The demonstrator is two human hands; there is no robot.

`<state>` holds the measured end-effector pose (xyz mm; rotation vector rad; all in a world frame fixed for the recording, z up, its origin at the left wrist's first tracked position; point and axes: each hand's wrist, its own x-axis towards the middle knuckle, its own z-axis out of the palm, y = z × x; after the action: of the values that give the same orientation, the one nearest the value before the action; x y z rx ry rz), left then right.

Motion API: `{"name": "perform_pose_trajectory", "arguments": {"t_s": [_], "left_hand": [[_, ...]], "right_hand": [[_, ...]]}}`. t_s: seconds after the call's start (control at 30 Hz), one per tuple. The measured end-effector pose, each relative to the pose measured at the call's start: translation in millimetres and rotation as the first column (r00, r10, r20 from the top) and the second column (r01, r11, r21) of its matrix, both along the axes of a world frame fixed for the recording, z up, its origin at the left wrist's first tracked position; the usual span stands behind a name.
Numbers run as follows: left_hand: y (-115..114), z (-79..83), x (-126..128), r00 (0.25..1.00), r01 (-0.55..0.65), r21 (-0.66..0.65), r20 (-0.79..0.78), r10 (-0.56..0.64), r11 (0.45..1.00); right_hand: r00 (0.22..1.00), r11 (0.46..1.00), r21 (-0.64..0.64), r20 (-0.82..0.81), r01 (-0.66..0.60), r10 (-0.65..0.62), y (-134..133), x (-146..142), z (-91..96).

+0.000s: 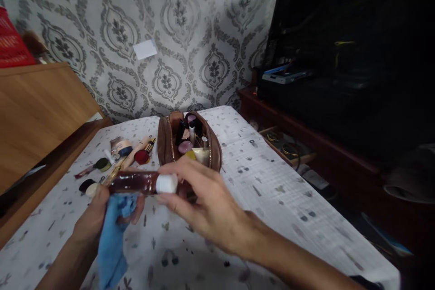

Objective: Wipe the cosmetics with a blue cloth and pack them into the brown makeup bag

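Observation:
A small bottle [134,183] of dark reddish liquid lies sideways in the air between my hands, its white cap [167,184] pointing right. My left hand [97,210] grips the bottle's base end, with a blue cloth [113,244] hanging down from the same fingers. Thumb and fingers of my right hand [200,197] pinch the cap from the right. Just behind stands an unzipped brown makeup bag [165,142] filled with several cosmetics, its front partly hidden by my right hand. Left of the bag lie loose cosmetics, among them a red round item [142,157] and a cream jar [123,147].
A white patterned cloth [244,181] covers the surface. On the left is a wooden cabinet [44,113] with a red box [13,41] on it. A dark red stand [326,145] with an open drawer [288,149] and a large black screen [356,54] borders the right.

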<state>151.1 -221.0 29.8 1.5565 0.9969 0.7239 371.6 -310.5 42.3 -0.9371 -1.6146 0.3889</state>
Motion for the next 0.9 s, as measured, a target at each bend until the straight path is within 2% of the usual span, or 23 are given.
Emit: {"name": "perform_pose_trajectory", "arguments": {"t_s": [0.07, 0.17, 0.3, 0.37, 0.43, 0.5, 0.57, 0.7, 0.9], "left_hand": [[0.0, 10.0, 21.7, 0.984, 0.035, -0.022, 0.174, -0.031, 0.999], [5.1, 22.8, 51.5, 0.961, 0.103, -0.021, 0.259, -0.094, 0.994], [20.7, 33.3, 72.6, 0.982, 0.158, 0.055, 0.100, -0.163, 0.986], [27.2, 34.3, 72.8, 0.990, 0.143, 0.171, -0.038, -0.138, 0.975], [29.5, 32.2, 68.1, 0.981, 0.130, 0.355, -0.181, -0.069, 0.926], [28.3, 27.0, 61.2, 0.953, 0.181, 0.514, -0.303, -0.020, 0.838], [25.9, 19.9, 54.4, 0.928, 0.247, 0.605, -0.372, -0.006, 0.757], [25.2, 6.2, 45.3, 0.905, 0.328, 0.670, -0.426, -0.018, 0.666], [28.6, -3.6, 42.8, 0.906, 0.334, 0.740, -0.422, 0.017, 0.583]], "right_hand": [[0.998, 0.999, 0.047, 0.060, 0.014, -0.017, 1.1, 11.3, 10.8], [0.989, 0.991, 0.120, 0.127, 0.062, -0.077, 2.8, 26.3, 25.9], [0.963, 0.967, 0.184, 0.174, 0.175, -0.207, 8.7, 42.1, 40.9], [0.952, 0.958, 0.182, 0.172, 0.221, -0.253, 14.3, 48.3, 46.0], [0.944, 0.955, 0.156, 0.180, 0.252, -0.278, 21.3, 53.2, 50.1], [0.929, 0.953, 0.110, 0.217, 0.282, -0.300, 28.9, 56.7, 53.4], [0.903, 0.945, 0.065, 0.280, 0.320, -0.325, 36.9, 58.9, 55.9], [0.843, 0.917, -0.027, 0.406, 0.398, -0.353, 53.0, 61.5, 59.8], [0.834, 0.895, -0.148, 0.452, 0.420, -0.316, 71.8, 66.7, 66.7]]}}
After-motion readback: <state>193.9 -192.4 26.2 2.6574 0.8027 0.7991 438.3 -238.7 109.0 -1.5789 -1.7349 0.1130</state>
